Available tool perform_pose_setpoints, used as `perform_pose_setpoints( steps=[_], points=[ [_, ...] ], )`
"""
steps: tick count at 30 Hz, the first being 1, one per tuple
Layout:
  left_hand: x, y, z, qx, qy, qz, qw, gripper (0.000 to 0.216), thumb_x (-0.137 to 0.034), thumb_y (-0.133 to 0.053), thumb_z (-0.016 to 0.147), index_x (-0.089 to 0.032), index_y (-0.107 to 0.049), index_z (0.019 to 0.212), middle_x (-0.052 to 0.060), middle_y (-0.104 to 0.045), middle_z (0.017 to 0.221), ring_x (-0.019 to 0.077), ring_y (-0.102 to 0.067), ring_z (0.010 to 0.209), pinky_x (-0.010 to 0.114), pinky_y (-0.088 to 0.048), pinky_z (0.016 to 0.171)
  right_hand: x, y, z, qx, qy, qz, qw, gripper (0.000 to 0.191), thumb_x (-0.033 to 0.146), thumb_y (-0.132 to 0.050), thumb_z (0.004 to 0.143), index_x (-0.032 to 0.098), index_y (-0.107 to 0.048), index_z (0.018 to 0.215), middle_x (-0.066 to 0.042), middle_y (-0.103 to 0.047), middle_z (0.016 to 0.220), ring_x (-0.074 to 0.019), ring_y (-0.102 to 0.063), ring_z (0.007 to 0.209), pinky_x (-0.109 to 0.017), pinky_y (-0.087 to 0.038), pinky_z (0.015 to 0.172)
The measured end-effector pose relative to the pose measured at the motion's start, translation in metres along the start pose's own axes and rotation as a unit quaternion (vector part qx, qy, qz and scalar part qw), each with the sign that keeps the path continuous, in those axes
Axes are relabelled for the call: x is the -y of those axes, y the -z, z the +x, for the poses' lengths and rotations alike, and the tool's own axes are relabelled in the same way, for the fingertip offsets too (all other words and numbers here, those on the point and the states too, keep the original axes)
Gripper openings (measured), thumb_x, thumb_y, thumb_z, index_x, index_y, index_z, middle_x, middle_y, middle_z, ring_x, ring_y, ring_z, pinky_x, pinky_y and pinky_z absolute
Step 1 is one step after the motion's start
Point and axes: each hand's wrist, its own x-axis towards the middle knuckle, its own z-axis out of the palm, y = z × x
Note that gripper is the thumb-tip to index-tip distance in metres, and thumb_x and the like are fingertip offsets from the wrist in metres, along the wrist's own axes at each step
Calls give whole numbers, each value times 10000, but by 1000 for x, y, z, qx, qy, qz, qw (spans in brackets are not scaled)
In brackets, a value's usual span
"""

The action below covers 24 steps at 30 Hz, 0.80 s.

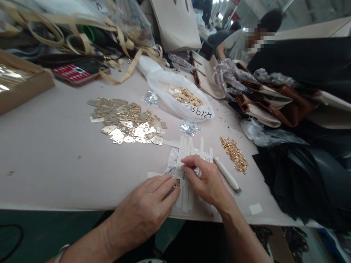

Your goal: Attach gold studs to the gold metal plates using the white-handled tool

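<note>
My left hand is closed on a small gold metal plate, which shows between thumb and fingers near the table's front edge. Just right of it, my right hand has thumb and forefinger pinched together; whatever they hold is too small to make out. Under both hands lie white tape strips, some crossing others, with crinkled silvery pieces beside them. A white-wrapped, pen-like tool rests to the right of my right hand. Flat gold plates form a loose pile beyond my left hand.
Small gold fittings are heaped at right. Silver pieces lie before an open white bag of gold parts. Brown-and-cream bags and black sheets crowd the right side. A cardboard box stands left; a person sits behind.
</note>
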Motion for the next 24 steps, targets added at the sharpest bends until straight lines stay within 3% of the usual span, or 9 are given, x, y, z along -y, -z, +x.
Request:
perform_pose_setpoints(
  steps=[6, 15, 20, 22, 24],
  points=[
    [0, -3, -3, 6, 8, 1, 1000, 280, -141, -447, 1000, -100, -697, 1119, 129, -691, 1169, 256, -632, 1133, 407, -566, 1003, 16, -3, -22, 60, -16, 15, 998, 164, 121, -574, 923, 228, -654, 1018, -9, -729, 934, -163, -660, 863, -311, -506, 803],
    [0, -3, -3, 23, 12, -13, 1000, 246, -162, -459, 1001, -119, -680, 1098, 125, -681, 1125, 250, -637, 1102, 411, -577, 989, 30, -9, -20, 92, -9, -119, 989, 196, 113, -512, 922, 209, -662, 1002, -56, -728, 852, -204, -656, 805, -334, -501, 736],
    [0, -1, -2, 26, 8, -10, 1000, 234, -146, -465, 985, -129, -677, 1082, 119, -677, 1088, 257, -642, 1091, 428, -576, 981, 29, -7, -24, 20, -37, -57, 997, 223, 131, -537, 916, 213, -661, 1081, -59, -733, 985, -187, -677, 825, -332, -529, 767],
    [0, 0, -2, 19, 8, -8, 1000, 224, -136, -463, 975, -140, -682, 1020, 115, -678, 1073, 253, -648, 1074, 421, -578, 969, 13, 3, -29, -38, -58, -58, 996, 202, 176, -554, 927, 218, -662, 1092, -53, -726, 994, -180, -671, 821, -332, -534, 775],
    [0, 1, -2, 12, 7, -7, 1000, 207, -128, -474, 964, -143, -680, 971, 110, -681, 1067, 244, -654, 1051, 404, -578, 963, -12, 16, -37, -106, -83, -127, 983, 220, 213, -544, 939, 201, -661, 1126, -82, -720, 1012, -218, -663, 895, -381, -531, 825]
  ],
)
